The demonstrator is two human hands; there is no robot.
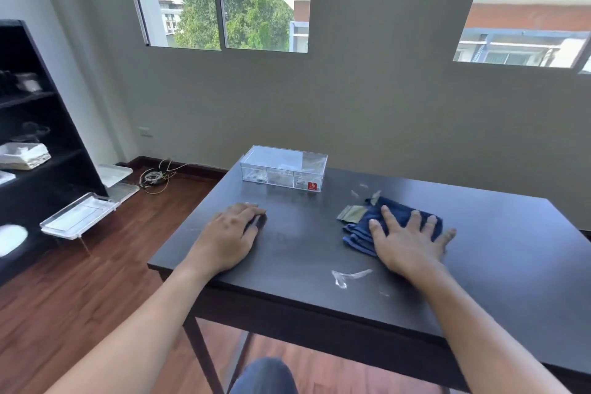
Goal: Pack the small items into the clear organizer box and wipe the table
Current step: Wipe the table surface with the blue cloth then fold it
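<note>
The clear organizer box stands at the far left of the dark table, lid on, with a red label and a few small items inside. My right hand lies flat with spread fingers on a folded blue cloth. A green-grey patch sticks out at the cloth's left. My left hand rests palm down on the table, fingers slightly curled, holding nothing that I can see. Pale smears mark the table near its front edge, and small light scraps lie beyond the cloth.
A black shelf unit stands at the left with a white basket. Clear trays and coiled cables lie on the wooden floor. The wall with windows is just behind the table.
</note>
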